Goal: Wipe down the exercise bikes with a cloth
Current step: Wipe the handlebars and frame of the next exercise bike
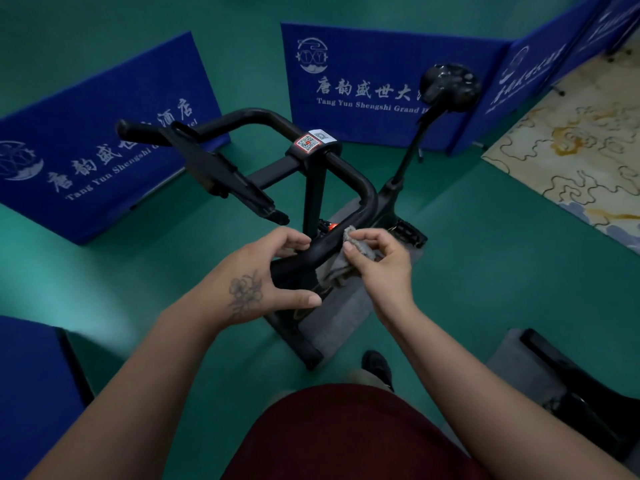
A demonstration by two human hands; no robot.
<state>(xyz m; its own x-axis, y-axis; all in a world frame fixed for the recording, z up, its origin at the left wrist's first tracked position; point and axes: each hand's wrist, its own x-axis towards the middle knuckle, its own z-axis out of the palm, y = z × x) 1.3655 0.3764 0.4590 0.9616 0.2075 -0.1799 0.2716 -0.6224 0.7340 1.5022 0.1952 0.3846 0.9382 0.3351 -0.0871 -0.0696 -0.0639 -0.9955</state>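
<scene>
A black exercise bike (313,188) stands on a grey mat in front of me, with curved handlebars (363,188), a QR sticker on the stem and a black saddle (450,84) at the back right. My right hand (384,268) pinches a grey cloth (346,261) against the near end of the handlebar. My left hand (259,282) curls around the same bar end from the left, thumb below and fingers over the top.
Blue padded panels (353,81) with white hotel lettering surround the bike on green floor (502,254). A patterned carpet (581,157) lies at the right. Part of another black machine (571,386) on a mat sits at the lower right. A tablet holder (221,174) juts left.
</scene>
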